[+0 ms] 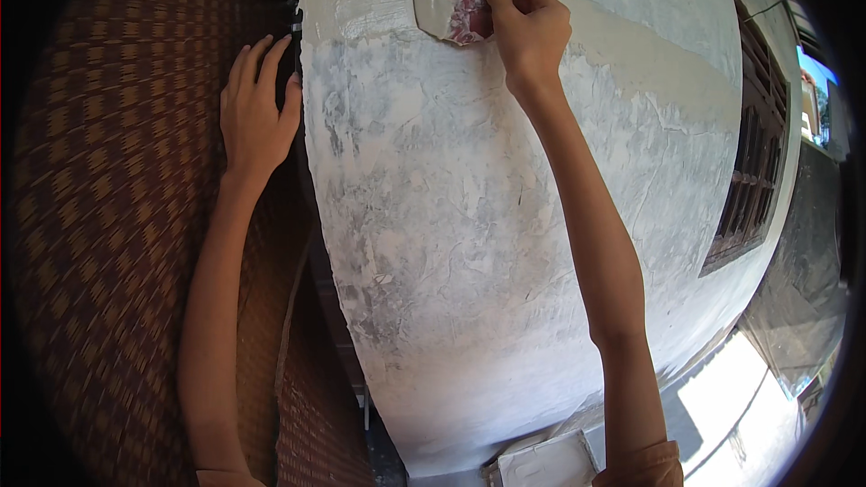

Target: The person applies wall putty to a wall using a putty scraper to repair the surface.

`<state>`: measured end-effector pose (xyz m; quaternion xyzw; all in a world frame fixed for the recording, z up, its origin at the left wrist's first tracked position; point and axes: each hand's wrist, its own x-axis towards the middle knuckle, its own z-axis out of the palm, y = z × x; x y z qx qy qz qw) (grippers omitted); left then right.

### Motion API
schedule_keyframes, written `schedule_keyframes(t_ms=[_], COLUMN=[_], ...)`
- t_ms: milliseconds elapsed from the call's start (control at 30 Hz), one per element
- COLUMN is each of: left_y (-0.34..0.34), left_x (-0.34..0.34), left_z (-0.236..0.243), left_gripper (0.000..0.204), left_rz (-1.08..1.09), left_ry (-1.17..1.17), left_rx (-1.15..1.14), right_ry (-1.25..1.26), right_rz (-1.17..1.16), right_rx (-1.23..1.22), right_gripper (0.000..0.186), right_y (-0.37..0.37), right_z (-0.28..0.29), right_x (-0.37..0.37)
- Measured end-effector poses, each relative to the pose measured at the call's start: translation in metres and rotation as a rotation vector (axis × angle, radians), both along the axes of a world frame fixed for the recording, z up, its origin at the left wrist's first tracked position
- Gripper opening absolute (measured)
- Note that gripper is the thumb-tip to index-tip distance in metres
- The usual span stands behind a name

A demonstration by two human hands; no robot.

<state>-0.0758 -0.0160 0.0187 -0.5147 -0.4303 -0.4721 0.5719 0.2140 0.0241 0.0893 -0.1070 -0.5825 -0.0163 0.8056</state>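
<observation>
My right hand (534,34) grips a flat dark-red putty scraper (473,2), thumb on its near face. Thick off-white putty (437,2) coats its left half. The scraper lies against the upper part of a rough white-and-grey wall (433,180). A smooth band of fresh cream putty (347,2) runs along the wall's top on both sides of the tool. My left hand (257,108) is up beside the wall's left edge, fingers stretched and apart, holding nothing. It appears against the brown woven panel (126,171); whether it touches the panel or the wall edge, I cannot tell.
A dark wooden window with bars (758,144) is set into the wall at the right. Below stands a pale rectangular tray-like container (546,464). A dark sheet (798,271) hangs at the far right, above sunlit ground (735,406). A narrow dark gap separates panel and wall.
</observation>
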Motion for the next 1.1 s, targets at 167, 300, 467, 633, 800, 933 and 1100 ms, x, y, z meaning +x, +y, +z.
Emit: schedule_keyframes(t_ms=[167,300,467,633,800,933,1100], left_y=[-0.004,-0.007,-0.009,-0.016,-0.019,-0.014,-0.012], left_x=[-0.006,-0.004,-0.005,-0.011,-0.022,-0.024,-0.023], left_z=[-0.003,0.000,0.005,0.009,0.009,0.006,0.006], left_gripper=[0.046,0.045,0.045,0.044,0.044,0.043,0.042], left_rz=[0.014,-0.025,-0.098,-0.179,-0.243,-0.246,-0.303], left_ry=[-0.006,0.008,0.003,-0.022,-0.013,-0.065,-0.080], left_rx=[0.021,0.032,0.034,0.055,0.070,0.048,0.040], right_ry=[0.240,0.250,0.000,-0.091,0.126,0.035,-0.047], right_rz=[0.064,0.127,0.217,0.124,-0.103,0.083,-0.033], right_rx=[-0.032,0.043,0.139,0.140,0.109,0.053,0.105], right_gripper=[0.045,0.044,0.039,0.037,0.039,0.042,0.035], right_y=[0.010,-0.015,-0.037,-0.033,-0.024,-0.043,-0.044], right_z=[-0.009,-0.010,0.003,0.022,0.032,0.029,0.021], right_x=[0.069,0.056,-0.059,-0.100,-0.049,-0.073,-0.110])
